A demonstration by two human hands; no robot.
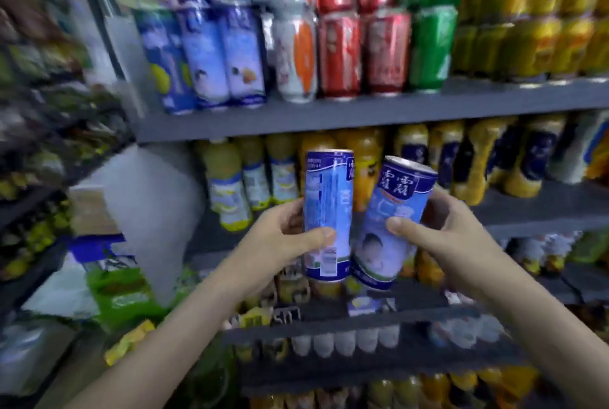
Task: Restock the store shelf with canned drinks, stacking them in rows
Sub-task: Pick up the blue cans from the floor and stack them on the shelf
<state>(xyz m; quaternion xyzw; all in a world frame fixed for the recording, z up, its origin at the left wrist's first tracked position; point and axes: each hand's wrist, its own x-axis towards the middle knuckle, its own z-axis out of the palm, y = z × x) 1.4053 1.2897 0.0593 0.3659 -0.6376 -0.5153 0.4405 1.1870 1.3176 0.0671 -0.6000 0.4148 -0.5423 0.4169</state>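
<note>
My left hand (283,237) grips a tall blue-and-white drink can (328,197), held upright with its barcode side toward me. My right hand (438,227) grips a second blue can (392,220) of the same kind, tilted so its top leans right. The two cans almost touch near their bottoms, in front of the middle shelf. On the grey upper shelf (362,115) stand matching blue cans (224,59) in a row at the left, stacked two high.
To the right of the blue cans on the upper shelf are white-orange, red (339,55), green (428,49) and yellow cans (527,46). Orange juice bottles (365,171) fill the middle shelf. Packaged goods crowd the racks at left. Lower shelves hold small bottles.
</note>
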